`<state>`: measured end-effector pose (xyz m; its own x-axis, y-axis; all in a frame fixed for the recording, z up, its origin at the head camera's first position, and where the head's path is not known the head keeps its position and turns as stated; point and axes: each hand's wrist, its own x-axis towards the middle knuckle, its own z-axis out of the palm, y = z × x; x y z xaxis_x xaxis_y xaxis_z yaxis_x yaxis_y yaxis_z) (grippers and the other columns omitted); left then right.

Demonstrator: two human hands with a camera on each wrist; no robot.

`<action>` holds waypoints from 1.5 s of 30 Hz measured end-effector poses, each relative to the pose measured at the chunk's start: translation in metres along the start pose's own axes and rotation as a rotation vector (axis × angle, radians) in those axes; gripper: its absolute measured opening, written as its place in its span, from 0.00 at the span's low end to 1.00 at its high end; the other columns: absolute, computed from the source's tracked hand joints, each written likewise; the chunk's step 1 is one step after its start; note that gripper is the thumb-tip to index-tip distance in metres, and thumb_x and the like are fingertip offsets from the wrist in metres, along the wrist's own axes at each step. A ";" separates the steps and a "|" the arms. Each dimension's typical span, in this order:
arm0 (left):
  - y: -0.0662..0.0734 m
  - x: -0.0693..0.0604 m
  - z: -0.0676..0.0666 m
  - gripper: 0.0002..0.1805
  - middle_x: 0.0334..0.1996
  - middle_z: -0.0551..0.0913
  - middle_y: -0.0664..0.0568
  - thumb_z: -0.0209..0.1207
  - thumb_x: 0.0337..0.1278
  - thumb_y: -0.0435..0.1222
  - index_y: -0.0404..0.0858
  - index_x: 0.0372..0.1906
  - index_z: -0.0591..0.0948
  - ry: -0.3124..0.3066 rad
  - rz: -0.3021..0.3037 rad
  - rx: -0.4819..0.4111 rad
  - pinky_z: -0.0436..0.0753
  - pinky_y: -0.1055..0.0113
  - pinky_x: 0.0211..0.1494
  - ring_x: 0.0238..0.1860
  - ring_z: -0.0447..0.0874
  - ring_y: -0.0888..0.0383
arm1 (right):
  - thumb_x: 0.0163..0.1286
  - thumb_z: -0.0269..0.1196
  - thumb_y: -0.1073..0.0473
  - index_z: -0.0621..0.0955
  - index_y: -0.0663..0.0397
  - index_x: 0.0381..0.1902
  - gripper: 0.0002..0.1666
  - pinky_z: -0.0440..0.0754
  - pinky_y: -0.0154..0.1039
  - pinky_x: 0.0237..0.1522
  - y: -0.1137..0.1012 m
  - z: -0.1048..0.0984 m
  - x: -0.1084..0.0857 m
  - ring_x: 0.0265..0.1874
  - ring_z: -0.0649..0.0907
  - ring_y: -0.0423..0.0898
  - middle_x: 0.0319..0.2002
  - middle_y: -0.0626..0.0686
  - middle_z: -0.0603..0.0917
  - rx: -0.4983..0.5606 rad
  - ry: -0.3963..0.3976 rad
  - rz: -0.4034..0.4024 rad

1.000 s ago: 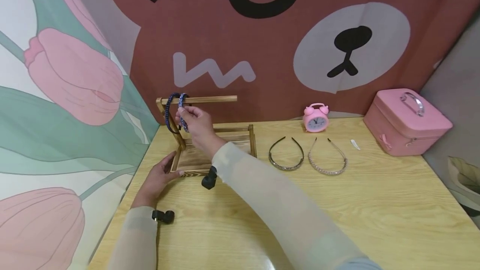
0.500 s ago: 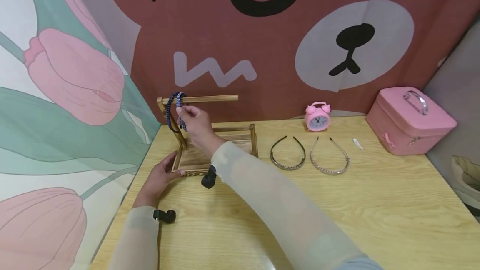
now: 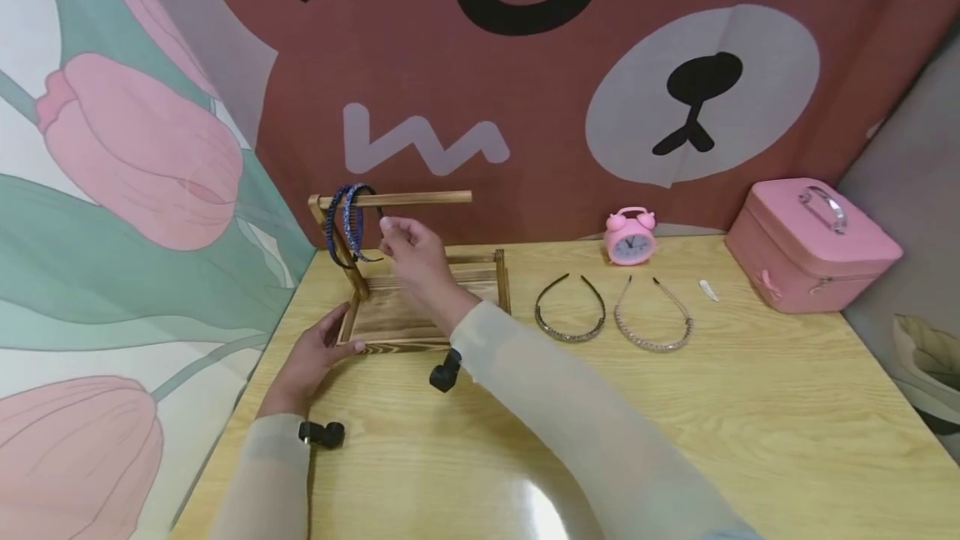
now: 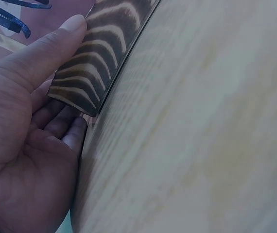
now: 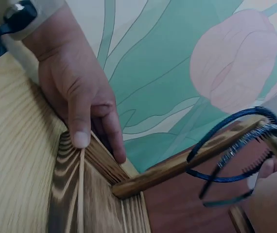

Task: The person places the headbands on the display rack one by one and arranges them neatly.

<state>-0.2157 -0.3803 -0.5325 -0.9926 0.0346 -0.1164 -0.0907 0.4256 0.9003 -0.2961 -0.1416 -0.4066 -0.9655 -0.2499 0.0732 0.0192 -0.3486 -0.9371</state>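
The right hand [image 3: 423,263] has shifted rightward; the glittery, curved blue headband [image 3: 347,220] loops over the slender wooden bar [image 3: 423,198], left of centre. Whether the right fingertips pinch its thin end, I cannot tell. At lower left, the left hand [image 3: 315,355] grips the stripe-grained wooden rack [image 3: 393,321].

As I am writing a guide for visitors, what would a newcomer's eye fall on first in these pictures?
First is probably the huge bear face behind the table. Next come two blue headbands on the bar of the wooden stand, back left, with the right hand close by and the left hand gripping the stand's corner. The pink case also stands out, at far right.
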 end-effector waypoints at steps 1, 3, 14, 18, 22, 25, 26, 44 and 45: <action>0.000 -0.001 0.000 0.54 0.90 0.48 0.40 0.72 0.72 0.41 0.43 0.91 0.51 -0.003 -0.003 -0.003 0.55 0.44 0.89 0.89 0.46 0.38 | 0.82 0.66 0.45 0.88 0.49 0.56 0.17 0.86 0.50 0.69 -0.001 -0.008 -0.005 0.57 0.88 0.56 0.45 0.48 0.87 -0.011 -0.021 -0.006; 0.001 -0.002 -0.001 0.54 0.90 0.48 0.41 0.72 0.73 0.42 0.44 0.91 0.50 -0.009 -0.006 -0.004 0.55 0.45 0.88 0.89 0.46 0.39 | 0.83 0.65 0.44 0.86 0.49 0.58 0.18 0.85 0.49 0.69 -0.002 -0.026 -0.015 0.57 0.87 0.55 0.46 0.49 0.87 -0.051 -0.071 -0.019; 0.001 -0.004 -0.005 0.55 0.90 0.46 0.39 0.71 0.73 0.40 0.44 0.91 0.49 -0.017 -0.014 -0.021 0.53 0.41 0.88 0.89 0.44 0.36 | 0.85 0.64 0.53 0.85 0.60 0.61 0.18 0.87 0.37 0.49 -0.006 -0.138 -0.063 0.49 0.85 0.58 0.50 0.60 0.86 -0.383 -0.147 -0.136; -0.001 -0.005 -0.004 0.55 0.90 0.45 0.40 0.71 0.73 0.42 0.45 0.91 0.49 -0.011 -0.018 -0.006 0.53 0.41 0.88 0.89 0.43 0.36 | 0.83 0.66 0.57 0.86 0.63 0.59 0.16 0.86 0.36 0.50 -0.012 -0.187 -0.080 0.48 0.87 0.50 0.49 0.59 0.88 -0.501 -0.146 -0.159; 0.001 -0.006 -0.004 0.55 0.90 0.45 0.41 0.71 0.73 0.40 0.44 0.91 0.49 -0.011 -0.014 -0.015 0.52 0.41 0.88 0.90 0.42 0.37 | 0.81 0.68 0.59 0.86 0.63 0.57 0.14 0.87 0.31 0.56 -0.025 -0.242 -0.101 0.50 0.87 0.38 0.52 0.61 0.90 -0.609 -0.140 -0.140; 0.002 -0.006 -0.004 0.55 0.90 0.44 0.40 0.71 0.73 0.41 0.44 0.91 0.49 -0.011 -0.012 -0.001 0.51 0.41 0.88 0.89 0.42 0.36 | 0.79 0.70 0.59 0.87 0.61 0.58 0.16 0.87 0.34 0.60 -0.039 -0.286 -0.117 0.53 0.88 0.41 0.55 0.65 0.89 -0.708 -0.130 -0.103; 0.002 -0.006 -0.005 0.55 0.90 0.44 0.40 0.72 0.73 0.41 0.44 0.91 0.49 -0.012 -0.010 0.007 0.51 0.41 0.88 0.89 0.42 0.36 | 0.78 0.71 0.58 0.87 0.61 0.59 0.17 0.87 0.37 0.62 -0.045 -0.301 -0.122 0.54 0.88 0.43 0.56 0.65 0.89 -0.757 -0.117 -0.096; 0.002 -0.001 -0.004 0.56 0.90 0.44 0.39 0.72 0.72 0.45 0.44 0.91 0.49 -0.033 -0.015 0.044 0.53 0.40 0.87 0.89 0.43 0.35 | 0.63 0.83 0.54 0.92 0.49 0.54 0.22 0.88 0.55 0.56 -0.058 -0.423 -0.160 0.50 0.90 0.53 0.53 0.51 0.92 -1.349 -0.101 -0.137; 0.001 0.000 -0.004 0.56 0.90 0.44 0.39 0.72 0.72 0.46 0.44 0.91 0.49 -0.034 -0.017 0.047 0.53 0.40 0.87 0.89 0.43 0.35 | 0.62 0.84 0.55 0.92 0.49 0.52 0.21 0.89 0.53 0.54 -0.058 -0.423 -0.160 0.49 0.90 0.52 0.52 0.50 0.92 -1.361 -0.114 -0.149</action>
<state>-0.2159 -0.3829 -0.5297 -0.9876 0.0574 -0.1463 -0.1028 0.4683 0.8775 -0.2530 0.3011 -0.5083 -0.9082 -0.3838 0.1668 -0.4131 0.7580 -0.5048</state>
